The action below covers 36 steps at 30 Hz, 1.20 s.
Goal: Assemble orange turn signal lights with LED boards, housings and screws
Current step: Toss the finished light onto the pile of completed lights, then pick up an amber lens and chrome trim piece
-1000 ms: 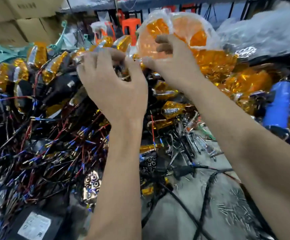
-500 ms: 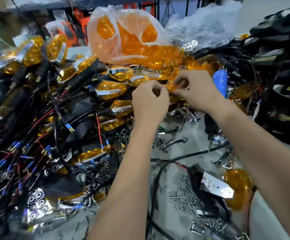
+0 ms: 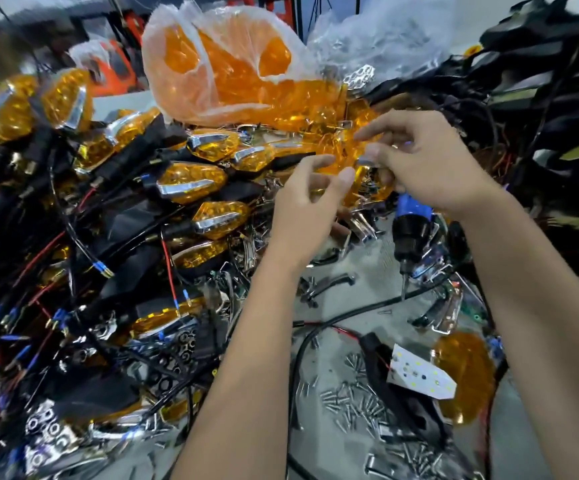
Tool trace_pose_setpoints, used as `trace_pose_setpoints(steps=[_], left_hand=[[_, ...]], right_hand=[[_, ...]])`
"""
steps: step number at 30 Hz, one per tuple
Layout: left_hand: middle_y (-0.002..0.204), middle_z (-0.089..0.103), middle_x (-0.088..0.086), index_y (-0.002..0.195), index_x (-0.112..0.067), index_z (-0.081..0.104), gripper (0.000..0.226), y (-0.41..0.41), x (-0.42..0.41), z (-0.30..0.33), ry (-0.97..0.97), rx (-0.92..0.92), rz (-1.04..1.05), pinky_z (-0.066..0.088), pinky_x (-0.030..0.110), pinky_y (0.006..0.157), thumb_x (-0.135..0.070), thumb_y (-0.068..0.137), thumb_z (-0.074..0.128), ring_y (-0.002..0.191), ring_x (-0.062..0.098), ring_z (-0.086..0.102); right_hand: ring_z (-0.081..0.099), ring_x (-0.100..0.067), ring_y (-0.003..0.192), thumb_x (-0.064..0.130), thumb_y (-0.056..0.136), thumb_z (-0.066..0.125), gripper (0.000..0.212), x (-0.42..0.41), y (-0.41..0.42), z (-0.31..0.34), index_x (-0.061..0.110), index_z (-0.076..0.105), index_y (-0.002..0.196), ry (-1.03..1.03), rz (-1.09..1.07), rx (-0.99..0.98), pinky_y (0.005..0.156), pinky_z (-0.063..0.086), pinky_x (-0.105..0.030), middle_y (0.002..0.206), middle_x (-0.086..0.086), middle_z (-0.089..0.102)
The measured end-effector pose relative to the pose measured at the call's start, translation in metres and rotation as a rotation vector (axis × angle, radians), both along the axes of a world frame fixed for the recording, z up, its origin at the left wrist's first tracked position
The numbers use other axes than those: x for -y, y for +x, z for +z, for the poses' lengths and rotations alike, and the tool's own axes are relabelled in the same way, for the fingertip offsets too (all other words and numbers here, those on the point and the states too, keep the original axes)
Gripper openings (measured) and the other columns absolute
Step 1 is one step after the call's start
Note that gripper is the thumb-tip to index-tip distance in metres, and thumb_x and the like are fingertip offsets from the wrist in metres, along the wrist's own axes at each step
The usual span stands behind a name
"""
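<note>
Both hands are working above the heap of orange lenses (image 3: 329, 109). The right hand (image 3: 430, 161) is pinching a small chrome piece (image 3: 364, 160) at its fingertips, while the left hand (image 3: 308, 206) is hovering just beside it, fingers loosely spread and holding nothing. A white LED board (image 3: 419, 375) is lying near the loose screws (image 3: 353, 403).

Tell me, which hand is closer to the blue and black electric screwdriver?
Right. The right hand hovers directly above the blue and black electric screwdriver, nearly touching its top. The left hand is off to its left.

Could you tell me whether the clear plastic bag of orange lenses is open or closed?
Open: the plastic bag gapes toward the bench, orange lenses spilling from it.
</note>
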<state>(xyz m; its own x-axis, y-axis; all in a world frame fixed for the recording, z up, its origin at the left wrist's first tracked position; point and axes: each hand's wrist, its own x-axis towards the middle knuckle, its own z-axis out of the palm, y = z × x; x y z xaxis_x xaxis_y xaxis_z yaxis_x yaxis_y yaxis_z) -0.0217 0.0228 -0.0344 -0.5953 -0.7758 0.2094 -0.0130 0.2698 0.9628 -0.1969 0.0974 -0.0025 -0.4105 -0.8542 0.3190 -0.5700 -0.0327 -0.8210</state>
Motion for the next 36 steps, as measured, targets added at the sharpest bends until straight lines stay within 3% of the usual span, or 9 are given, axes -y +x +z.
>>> trace_pose_setpoints(steps=[3, 6, 12, 17, 21, 26, 29, 32, 36], left_hand=[[0.099, 0.072, 0.004, 0.111, -0.028, 0.065, 0.017, -0.005, 0.001, -0.003, -0.035, 0.012, 0.023, 0.063, 0.043, 0.059, -0.014, 0.1, 0.064, 0.069, 0.026, 0.075], [0.09, 0.075, 0.003, 0.103, -0.02, 0.069, 0.02, -0.004, 0.006, -0.004, -0.085, 0.03, 0.142, 0.064, 0.051, 0.062, -0.005, 0.094, 0.06, 0.066, 0.025, 0.073], [0.073, 0.071, 0.004, 0.1, -0.013, 0.062, 0.011, 0.006, 0.013, -0.001, 0.186, -0.167, 0.221, 0.054, 0.03, 0.048, -0.004, 0.097, 0.067, 0.053, 0.021, 0.068], [0.087, 0.077, 0.009, 0.107, -0.017, 0.066, 0.021, 0.009, 0.012, 0.001, 0.399, -0.298, 0.147, 0.052, 0.026, 0.048, 0.001, 0.099, 0.058, 0.065, 0.029, 0.074], [0.097, 0.078, 0.012, 0.11, -0.016, 0.068, 0.03, 0.012, 0.014, 0.003, 0.51, -0.348, 0.098, 0.053, 0.024, 0.052, 0.006, 0.1, 0.051, 0.072, 0.029, 0.076], [0.108, 0.063, 0.015, 0.114, -0.02, 0.071, 0.054, 0.013, 0.011, 0.004, 0.536, -0.403, 0.003, 0.044, 0.022, 0.051, 0.019, 0.093, 0.041, 0.065, 0.016, 0.061], [0.1, 0.061, 0.015, 0.12, -0.012, 0.067, 0.042, 0.014, 0.012, 0.006, 0.63, -0.5, -0.114, 0.045, 0.022, 0.055, 0.012, 0.089, 0.052, 0.068, 0.017, 0.059], [0.094, 0.069, 0.005, 0.127, -0.013, 0.062, 0.047, 0.015, 0.013, 0.003, 0.517, -0.49, -0.121, 0.051, 0.022, 0.062, 0.005, 0.085, 0.073, 0.072, 0.014, 0.06], [0.079, 0.064, -0.004, 0.121, -0.01, 0.061, 0.031, 0.013, 0.011, 0.003, 0.475, -0.451, -0.061, 0.042, 0.021, 0.051, -0.023, 0.096, 0.072, 0.064, 0.012, 0.053]], right_hand=[[0.053, -0.013, 0.059, 0.011, 0.106, 0.055, 0.023, 0.001, 0.009, -0.006, 0.02, 0.073, 0.115, 0.012, 0.11, 0.168, 0.048, 0.041, -0.022, 0.085, -0.012, 0.061], [0.035, -0.015, 0.06, 0.012, 0.111, 0.044, 0.03, 0.001, 0.014, -0.008, 0.019, 0.073, 0.117, -0.01, 0.084, 0.302, 0.049, 0.032, -0.022, 0.072, 0.0, 0.042], [0.02, -0.022, 0.068, 0.018, 0.108, 0.054, 0.023, -0.009, 0.02, -0.004, 0.007, 0.07, 0.12, -0.121, 0.207, 0.505, 0.051, 0.028, -0.023, 0.082, -0.014, 0.02], [0.049, -0.013, 0.078, 0.022, 0.108, 0.054, 0.033, -0.008, 0.016, -0.008, -0.005, 0.068, 0.12, -0.193, 0.107, 0.586, 0.068, 0.042, -0.027, 0.081, 0.008, 0.062], [0.052, -0.014, 0.091, 0.025, 0.104, 0.059, 0.023, -0.008, 0.015, -0.007, 0.019, 0.079, 0.113, -0.227, 0.046, 0.534, 0.078, 0.036, -0.03, 0.09, 0.002, 0.065], [0.059, -0.015, 0.084, 0.019, 0.109, 0.052, 0.022, -0.007, 0.022, -0.006, 0.013, 0.071, 0.118, -0.204, 0.153, 0.58, 0.072, 0.048, -0.025, 0.092, -0.003, 0.073], [0.063, -0.018, 0.085, 0.012, 0.107, 0.053, 0.017, -0.004, 0.029, -0.006, 0.008, 0.066, 0.117, -0.209, 0.221, 0.644, 0.078, 0.053, -0.03, 0.093, -0.008, 0.073], [0.065, -0.017, 0.091, 0.016, 0.107, 0.054, 0.02, -0.004, 0.031, -0.006, 0.009, 0.065, 0.121, -0.211, 0.223, 0.685, 0.083, 0.053, -0.033, 0.099, -0.007, 0.075], [0.058, -0.005, 0.075, 0.021, 0.107, 0.054, 0.027, -0.005, 0.03, -0.004, 0.009, 0.068, 0.126, -0.188, 0.16, 0.627, 0.061, 0.036, -0.022, 0.102, -0.005, 0.077]])
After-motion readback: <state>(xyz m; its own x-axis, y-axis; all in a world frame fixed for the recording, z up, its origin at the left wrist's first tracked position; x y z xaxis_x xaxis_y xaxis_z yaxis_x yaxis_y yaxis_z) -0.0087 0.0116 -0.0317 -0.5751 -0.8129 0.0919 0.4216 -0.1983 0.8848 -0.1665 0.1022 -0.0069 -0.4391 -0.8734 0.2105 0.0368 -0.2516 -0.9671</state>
